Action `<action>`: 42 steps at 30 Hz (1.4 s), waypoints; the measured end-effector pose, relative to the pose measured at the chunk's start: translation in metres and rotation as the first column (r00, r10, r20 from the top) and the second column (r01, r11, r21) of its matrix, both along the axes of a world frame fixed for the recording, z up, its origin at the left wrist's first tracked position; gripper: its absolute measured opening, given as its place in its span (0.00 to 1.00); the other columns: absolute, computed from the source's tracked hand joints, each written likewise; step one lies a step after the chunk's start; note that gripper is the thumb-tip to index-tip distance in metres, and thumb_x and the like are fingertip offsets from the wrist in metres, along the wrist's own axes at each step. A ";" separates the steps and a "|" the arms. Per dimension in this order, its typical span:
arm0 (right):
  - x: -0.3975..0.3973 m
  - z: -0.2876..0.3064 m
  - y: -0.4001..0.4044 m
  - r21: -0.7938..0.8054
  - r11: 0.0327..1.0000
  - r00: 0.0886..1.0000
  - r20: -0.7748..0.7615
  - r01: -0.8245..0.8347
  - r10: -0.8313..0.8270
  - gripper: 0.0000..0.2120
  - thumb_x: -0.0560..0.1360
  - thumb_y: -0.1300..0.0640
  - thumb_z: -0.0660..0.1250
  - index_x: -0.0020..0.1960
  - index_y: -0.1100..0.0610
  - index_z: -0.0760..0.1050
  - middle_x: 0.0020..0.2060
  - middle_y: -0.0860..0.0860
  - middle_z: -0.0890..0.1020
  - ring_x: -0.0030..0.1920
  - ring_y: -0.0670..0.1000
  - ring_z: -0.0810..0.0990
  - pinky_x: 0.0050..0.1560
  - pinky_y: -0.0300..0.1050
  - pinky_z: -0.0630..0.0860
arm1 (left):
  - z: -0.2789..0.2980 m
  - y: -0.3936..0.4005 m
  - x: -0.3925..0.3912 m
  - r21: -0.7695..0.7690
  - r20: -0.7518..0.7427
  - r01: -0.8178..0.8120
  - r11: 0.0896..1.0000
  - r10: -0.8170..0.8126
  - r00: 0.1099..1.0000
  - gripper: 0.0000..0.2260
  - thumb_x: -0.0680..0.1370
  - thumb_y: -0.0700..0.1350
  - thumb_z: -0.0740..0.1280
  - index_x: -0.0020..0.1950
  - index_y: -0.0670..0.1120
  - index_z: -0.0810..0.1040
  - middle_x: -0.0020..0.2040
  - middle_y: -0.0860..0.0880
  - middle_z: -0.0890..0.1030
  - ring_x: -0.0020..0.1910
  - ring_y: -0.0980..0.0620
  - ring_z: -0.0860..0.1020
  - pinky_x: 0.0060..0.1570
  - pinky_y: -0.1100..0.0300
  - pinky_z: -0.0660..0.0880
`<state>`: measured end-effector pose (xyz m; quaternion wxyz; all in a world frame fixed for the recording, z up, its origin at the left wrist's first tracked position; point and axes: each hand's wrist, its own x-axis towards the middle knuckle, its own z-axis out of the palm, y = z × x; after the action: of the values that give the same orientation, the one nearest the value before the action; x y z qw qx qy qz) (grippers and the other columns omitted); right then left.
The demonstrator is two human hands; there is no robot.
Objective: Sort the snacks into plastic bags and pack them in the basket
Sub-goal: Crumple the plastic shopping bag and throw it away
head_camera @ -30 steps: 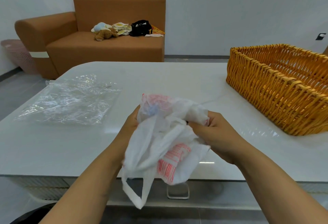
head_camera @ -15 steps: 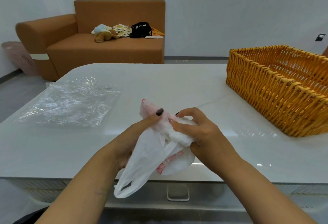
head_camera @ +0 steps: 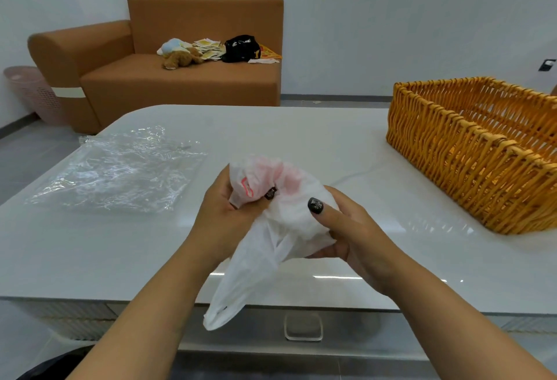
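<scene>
1. The table carried everything.
2. The basket stood at its right edge.
3. A clear bag lay flat near the left edge.
4. A white bag hung over the near edge.
5. The left hand and right hand gripped it with curled fingers.

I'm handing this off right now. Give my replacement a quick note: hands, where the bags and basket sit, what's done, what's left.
Left hand: grips the top of the white plastic bag, held over the table's near edge.
Right hand: curled round the same bag's bulging middle.
Clear plastic bags: lying flat on the table, left side, untouched.
Wicker basket: on the table, right side; no bag visible inside it.
Done: white bag gathered up; contents not visible.
Left: finish the white bag, put it in the basket, deal with the clear bags.
</scene>
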<state>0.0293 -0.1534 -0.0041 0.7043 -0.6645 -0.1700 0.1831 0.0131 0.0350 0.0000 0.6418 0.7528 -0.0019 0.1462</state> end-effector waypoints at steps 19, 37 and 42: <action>0.018 -0.035 0.006 -0.118 0.727 0.209 0.977 0.676 -0.036 0.25 0.70 0.71 0.69 0.65 0.55 0.76 0.56 0.58 0.76 0.49 0.55 0.78 0.44 0.42 0.80 | -0.008 -0.009 -0.002 -0.877 -0.045 0.227 0.424 -0.542 0.839 0.30 0.79 0.62 0.59 0.74 0.43 0.68 0.72 0.39 0.71 0.71 0.39 0.70 0.72 0.43 0.64; 0.001 -0.021 0.026 -0.011 0.935 0.934 0.034 0.356 -0.355 0.11 0.71 0.58 0.74 0.51 0.51 0.78 0.49 0.50 0.82 0.43 0.48 0.83 0.35 0.42 0.81 | -0.011 -0.019 0.000 -0.711 -0.193 0.019 0.703 -0.221 0.956 0.18 0.80 0.47 0.61 0.66 0.40 0.76 0.57 0.41 0.83 0.54 0.45 0.83 0.43 0.57 0.81; 0.008 -0.031 0.023 -0.091 0.793 0.689 0.562 0.602 -0.458 0.12 0.69 0.65 0.73 0.40 0.50 0.73 0.43 0.45 0.75 0.43 0.41 0.77 0.41 0.31 0.75 | -0.020 -0.024 0.000 -0.728 -0.236 0.124 0.674 -0.416 0.878 0.22 0.83 0.54 0.54 0.68 0.43 0.75 0.62 0.41 0.79 0.55 0.42 0.79 0.43 0.51 0.74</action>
<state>0.0370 -0.1301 -0.0352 0.5585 -0.7974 -0.1230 -0.1925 0.0129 0.0106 -0.0198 0.8779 0.4609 0.0645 -0.1124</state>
